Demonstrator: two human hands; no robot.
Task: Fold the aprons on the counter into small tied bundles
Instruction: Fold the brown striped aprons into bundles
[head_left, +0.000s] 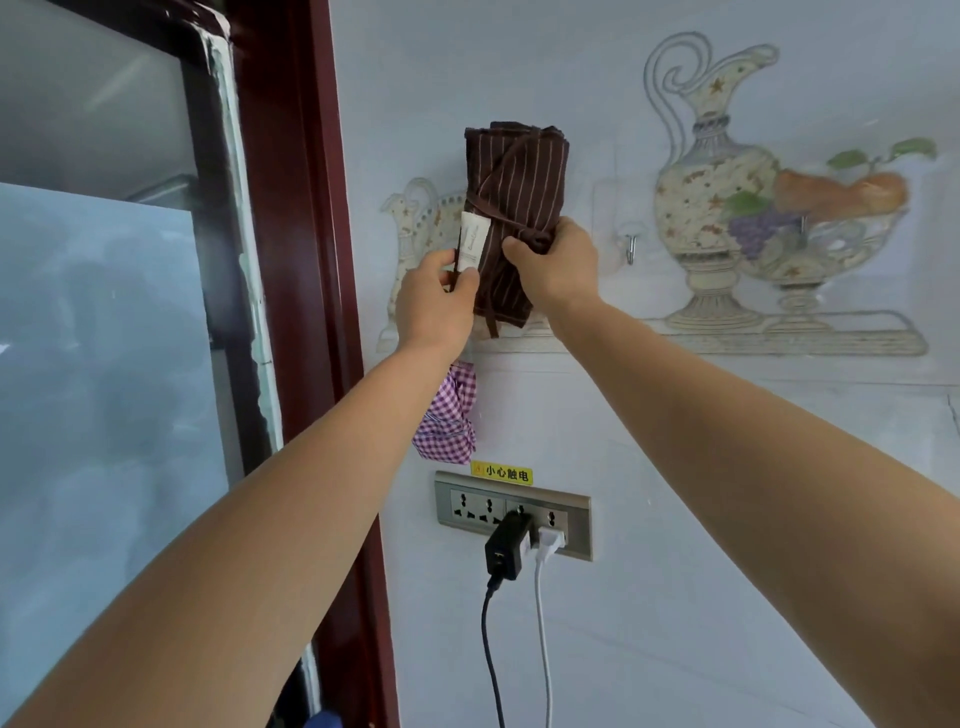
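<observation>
Pale painted wall tiles (675, 415) are filling the view, and the brown striped rolled apron bundle (519, 176) is being held up against them. Left hand (436, 299) fingers (464, 280) are pinching its thin brown strap (458, 254); right hand (558, 265) fingers (519, 248) are squeezing the dark knot (537, 240). Pulling slowly should be keeping the roll tight.

brown striped apron bundle (514, 208), purple gingham bundle (449, 421)

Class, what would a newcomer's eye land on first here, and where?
A brown striped apron bundle, tied with its strap, is held against the wall at centre: the right hand grips its knot, the left hand pinches the strap. Below the left wrist a purple checked bundle shows, above a socket panel; a painted jug decorates the wall on the right.
</observation>
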